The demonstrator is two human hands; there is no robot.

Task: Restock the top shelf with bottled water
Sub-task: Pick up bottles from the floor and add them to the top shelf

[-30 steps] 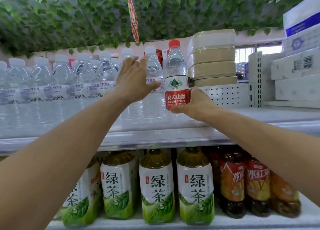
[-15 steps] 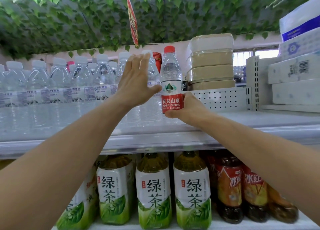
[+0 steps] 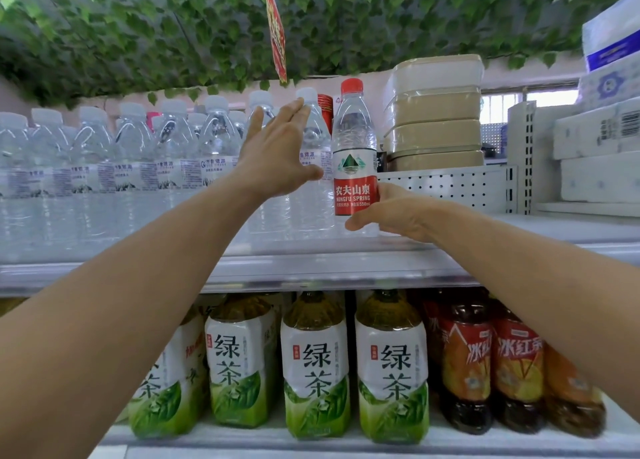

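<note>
A clear water bottle (image 3: 354, 147) with a red cap and red label stands upright on the top shelf (image 3: 311, 268), at the right end of a row of white-capped water bottles (image 3: 138, 157). My right hand (image 3: 391, 214) grips its lower part from the right. My left hand (image 3: 277, 157) is spread flat, fingers straight, against the white-capped bottles just left of it, thumb close to the red label.
Stacked beige lidded boxes (image 3: 434, 112) sit right of the bottle behind a perforated divider (image 3: 446, 188). White tissue packs (image 3: 599, 150) fill the far right. Green tea bottles (image 3: 315, 368) and red tea bottles (image 3: 491, 365) line the lower shelf. Fake ivy and a red sign (image 3: 277, 26) hang overhead.
The red-capped bottle has moved slightly back and left, next to the white-capped row. My left hand's fingers have straightened against those bottles. The view has tilted a little.
</note>
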